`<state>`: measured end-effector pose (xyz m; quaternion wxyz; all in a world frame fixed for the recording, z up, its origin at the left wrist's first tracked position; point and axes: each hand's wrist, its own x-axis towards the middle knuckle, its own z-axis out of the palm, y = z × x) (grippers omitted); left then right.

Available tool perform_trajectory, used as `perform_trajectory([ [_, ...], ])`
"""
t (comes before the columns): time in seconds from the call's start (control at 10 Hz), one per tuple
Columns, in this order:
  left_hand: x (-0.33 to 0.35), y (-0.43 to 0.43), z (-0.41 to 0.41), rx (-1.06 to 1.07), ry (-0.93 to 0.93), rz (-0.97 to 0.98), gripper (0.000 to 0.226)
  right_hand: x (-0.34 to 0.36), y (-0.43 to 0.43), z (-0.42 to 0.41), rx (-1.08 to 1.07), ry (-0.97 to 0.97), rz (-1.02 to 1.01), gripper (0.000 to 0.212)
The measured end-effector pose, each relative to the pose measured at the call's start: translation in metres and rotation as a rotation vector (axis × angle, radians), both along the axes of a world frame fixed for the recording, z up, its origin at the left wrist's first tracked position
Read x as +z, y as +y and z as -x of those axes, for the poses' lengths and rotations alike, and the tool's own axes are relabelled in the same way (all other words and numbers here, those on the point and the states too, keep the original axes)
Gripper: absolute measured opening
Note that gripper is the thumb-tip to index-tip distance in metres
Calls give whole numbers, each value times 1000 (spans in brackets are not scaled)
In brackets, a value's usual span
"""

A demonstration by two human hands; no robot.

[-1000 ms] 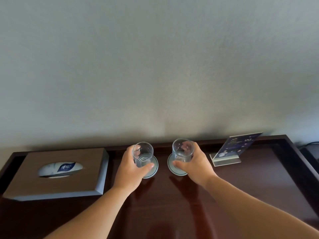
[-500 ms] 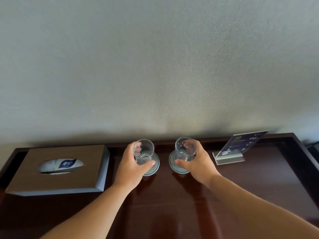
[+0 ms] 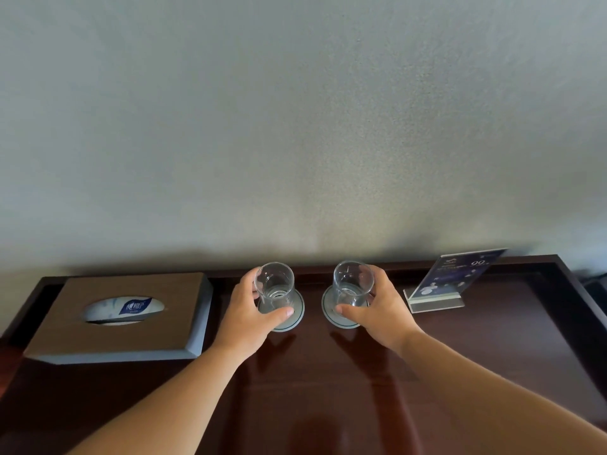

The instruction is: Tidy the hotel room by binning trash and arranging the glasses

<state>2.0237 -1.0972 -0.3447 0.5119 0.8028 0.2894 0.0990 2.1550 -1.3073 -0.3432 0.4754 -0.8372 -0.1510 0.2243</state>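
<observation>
Two clear drinking glasses stand upright on round pale coasters near the back edge of a dark wooden desk. My left hand [image 3: 249, 310] grips the left glass [image 3: 275, 284], thumb in front and fingers behind, over the left coaster [image 3: 297, 315]. The right glass [image 3: 353, 282] is held the same way by my right hand [image 3: 377, 310], on the right coaster [image 3: 328, 307]. Both glasses look empty and sit side by side, a small gap between them.
A brown tissue box [image 3: 124, 320] with a blue-and-white tissue pack showing lies left of the glasses. A slanted acrylic sign stand [image 3: 450, 284] stands to the right. The desk [image 3: 328, 389] has a raised rim and backs onto a grey wall.
Both hands stay wrapped round their glasses on the coasters. The view has shifted slightly; the glasses have barely moved.
</observation>
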Motion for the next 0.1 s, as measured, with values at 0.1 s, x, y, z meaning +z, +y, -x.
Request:
perform_trajectory([
  [0.1, 6, 0, 9, 18, 6, -4, 87, 4, -7, 2, -3, -32, -5, 88],
])
